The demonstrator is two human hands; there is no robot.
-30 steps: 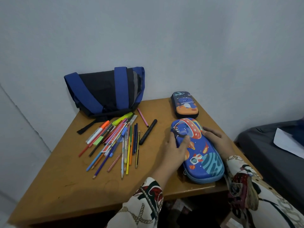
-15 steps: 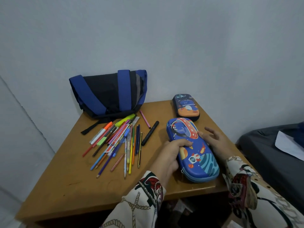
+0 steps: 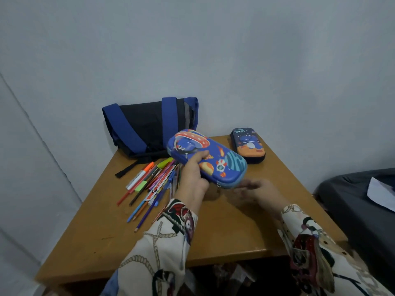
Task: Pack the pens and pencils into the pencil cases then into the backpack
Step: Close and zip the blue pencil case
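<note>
Her left hand is clamped around the big pencil case, lifted above the pens. The right hand, blurred, fingers seemingly loose, should find the zip beneath.

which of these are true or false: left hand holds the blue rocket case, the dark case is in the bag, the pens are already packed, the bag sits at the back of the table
1. The left hand holds the blue rocket pencil case. True: it grips the case, lifted off the table.
2. The dark pencil case is inside the backpack. False: it lies on the table, to the right of the backpack.
3. The pens and pencils are already packed. False: they lie loose on the table.
4. The backpack sits at the back of the table. True: it stands by the wall.
5. The right hand grips a pen. False: it holds nothing, near the case's lower end.
</note>
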